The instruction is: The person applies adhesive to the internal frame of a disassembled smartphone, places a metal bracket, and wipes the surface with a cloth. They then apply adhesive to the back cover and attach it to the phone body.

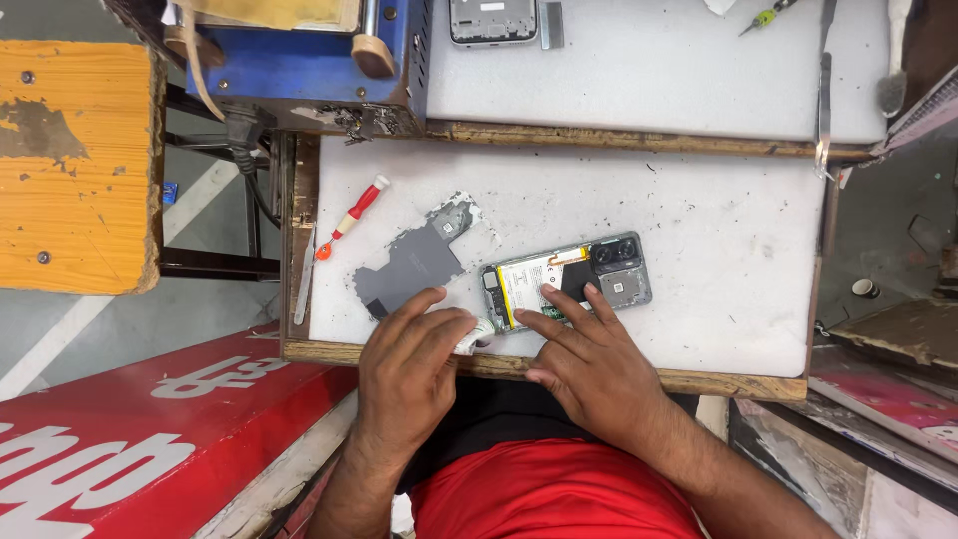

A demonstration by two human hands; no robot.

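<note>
Left hand: lies palm down at the near edge of the bench, fingers loosely curled together on a small white cloth; whether it pinches the cloth or only rests on it I cannot tell.
Right hand: palm down, fingers spread apart, fingertips pressing on the near end of the opened phone; it grips nothing.
Hands together: just beside each other, not touching, the cloth between them.
Opened phone: lies flat near the middle of the bench, back cover off, battery and black camera block showing; camera end points to 2 o'clock.
Back cover: grey, flat on the bench at 9 o'clock of the phone, just beside it, its near corner touching the left hand's fingers.
Screwdriver: red and white handle, lies at 10 o'clock of the back cover, apart from it.
Bench: white pad in a wooden frame, speckled with dirt.
Second phone shell: on the far white pad at 12 o'clock, well apart from the hands.
Green-handled tool: far pad, 1 o'clock.
Blue machine: far left, 11 o'clock.
</note>
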